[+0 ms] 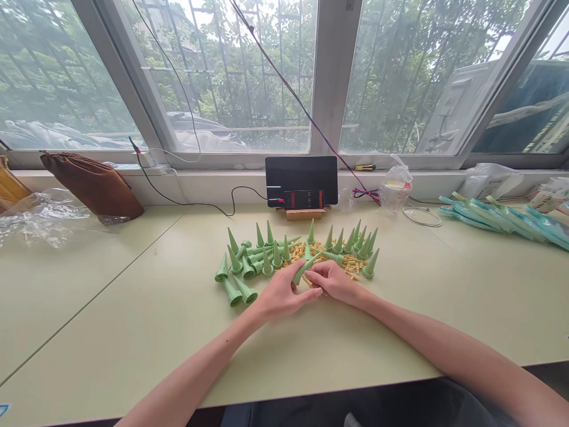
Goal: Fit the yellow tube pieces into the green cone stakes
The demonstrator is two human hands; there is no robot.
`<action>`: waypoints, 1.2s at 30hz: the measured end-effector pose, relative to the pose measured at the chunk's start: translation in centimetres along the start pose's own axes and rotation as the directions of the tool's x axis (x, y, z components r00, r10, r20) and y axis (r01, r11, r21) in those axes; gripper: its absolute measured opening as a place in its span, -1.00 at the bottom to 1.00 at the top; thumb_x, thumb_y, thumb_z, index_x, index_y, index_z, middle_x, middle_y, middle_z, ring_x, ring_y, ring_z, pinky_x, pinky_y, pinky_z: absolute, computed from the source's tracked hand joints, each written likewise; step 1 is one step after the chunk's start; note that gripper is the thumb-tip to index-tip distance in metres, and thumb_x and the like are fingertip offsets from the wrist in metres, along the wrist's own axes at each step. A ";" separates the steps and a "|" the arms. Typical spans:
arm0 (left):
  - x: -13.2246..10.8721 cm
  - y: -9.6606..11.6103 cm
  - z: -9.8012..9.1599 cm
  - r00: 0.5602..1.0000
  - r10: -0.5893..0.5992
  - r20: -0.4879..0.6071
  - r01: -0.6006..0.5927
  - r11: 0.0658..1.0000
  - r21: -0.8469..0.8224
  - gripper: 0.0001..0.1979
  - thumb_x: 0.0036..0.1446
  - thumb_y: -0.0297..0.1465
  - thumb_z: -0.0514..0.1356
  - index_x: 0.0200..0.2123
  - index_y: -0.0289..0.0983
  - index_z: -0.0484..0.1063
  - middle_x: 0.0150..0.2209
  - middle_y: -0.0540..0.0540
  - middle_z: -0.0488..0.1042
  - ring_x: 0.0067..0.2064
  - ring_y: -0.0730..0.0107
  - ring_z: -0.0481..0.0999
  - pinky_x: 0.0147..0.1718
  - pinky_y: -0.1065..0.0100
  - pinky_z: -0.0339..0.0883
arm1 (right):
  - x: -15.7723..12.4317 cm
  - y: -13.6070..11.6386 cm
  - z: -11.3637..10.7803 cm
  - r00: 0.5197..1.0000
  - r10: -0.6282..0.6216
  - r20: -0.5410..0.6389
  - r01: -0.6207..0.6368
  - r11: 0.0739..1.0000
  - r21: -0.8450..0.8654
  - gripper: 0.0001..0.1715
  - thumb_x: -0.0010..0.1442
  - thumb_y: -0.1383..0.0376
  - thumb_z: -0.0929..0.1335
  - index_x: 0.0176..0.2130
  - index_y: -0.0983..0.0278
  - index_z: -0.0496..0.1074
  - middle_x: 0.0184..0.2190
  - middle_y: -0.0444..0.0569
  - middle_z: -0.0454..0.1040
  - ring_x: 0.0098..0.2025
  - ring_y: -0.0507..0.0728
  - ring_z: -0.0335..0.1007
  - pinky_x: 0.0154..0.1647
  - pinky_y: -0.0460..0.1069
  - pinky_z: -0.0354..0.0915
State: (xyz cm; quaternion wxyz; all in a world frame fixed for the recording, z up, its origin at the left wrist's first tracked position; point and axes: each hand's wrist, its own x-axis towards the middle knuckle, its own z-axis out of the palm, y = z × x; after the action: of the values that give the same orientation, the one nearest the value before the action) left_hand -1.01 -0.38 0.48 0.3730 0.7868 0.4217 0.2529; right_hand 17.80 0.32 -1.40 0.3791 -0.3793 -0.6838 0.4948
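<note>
My left hand [281,292] is wrapped round a green plastic cone [306,267], whose tip points up and to the right. Close beside it, my right hand [336,281] has its fingertips pinched on a small yellow plug-like piece [307,281], held near the cone's wide end. Behind both hands lies a loose heap of small yellow pieces [351,265]. Several green cones stand upright around the heap, one of them [370,264] at its right edge. More cones lie on their sides at the left, among them an open-ended cone [233,293].
A phone [304,197] leans on a black tablet [301,169] at the back of the table [111,332]. Cables run along the sill. A brown pouch [91,184] is at the left; a bagged cup [395,193] and teal plastic packs [502,218] are at the right.
</note>
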 end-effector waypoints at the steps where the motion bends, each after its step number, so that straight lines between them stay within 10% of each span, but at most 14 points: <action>1: 0.0 -0.1 0.0 1.000 -0.001 0.008 0.001 1.000 0.001 -0.24 0.03 -0.01 0.24 0.22 -0.27 0.21 -0.36 0.01 0.35 -0.52 0.54 0.22 -0.57 0.46 0.14 | -0.1 0.0 0.1 1.000 -0.015 -0.004 0.015 0.999 -0.030 -0.45 0.24 0.01 0.30 -0.61 0.28 0.19 -0.71 -0.21 0.16 -0.64 -0.05 0.00 -0.62 -0.09 -0.06; 16: 0.1 0.1 0.2 1.000 -0.013 0.010 0.014 0.999 -0.040 -0.25 0.08 -0.02 0.19 0.25 -0.27 0.13 -0.41 0.04 0.34 -0.56 0.54 0.21 -0.58 0.45 0.16 | 0.4 0.4 -0.4 0.996 0.070 0.048 -0.078 0.978 0.192 -0.47 0.19 -0.03 0.35 -0.57 0.30 0.30 -0.69 -0.20 0.26 -0.66 -0.06 0.09 -0.60 -0.10 0.07; 23: 0.3 0.5 0.2 0.997 -0.029 -0.077 0.022 0.996 -0.089 -0.45 0.19 -0.01 0.08 0.09 -0.24 0.35 -0.22 -0.09 0.46 -0.50 0.50 0.32 -0.52 0.42 0.26 | 0.3 0.3 -0.3 0.997 0.062 0.052 -0.069 0.988 0.141 -0.50 0.20 0.01 0.35 -0.57 0.31 0.33 -0.68 -0.18 0.29 -0.65 -0.05 0.16 -0.60 -0.11 0.09; 36: 0.4 0.9 -0.2 0.989 -0.141 0.042 0.147 0.929 -0.340 -0.61 0.23 -0.05 0.05 -0.30 -0.27 0.40 -0.53 0.04 0.34 -0.64 0.55 0.33 -0.67 0.50 0.16 | 0.0 0.0 -0.3 0.990 0.016 0.140 -0.017 1.000 0.011 -0.53 0.26 0.07 0.31 -0.54 0.31 0.35 -0.68 -0.19 0.28 -0.64 -0.04 0.16 -0.56 -0.10 0.09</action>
State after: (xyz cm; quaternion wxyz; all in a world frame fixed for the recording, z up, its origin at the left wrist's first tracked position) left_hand -0.47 -0.27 1.34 0.5250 0.6791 0.4249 0.2876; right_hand 18.10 0.43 -1.28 0.3285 -0.3469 -0.7024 0.5275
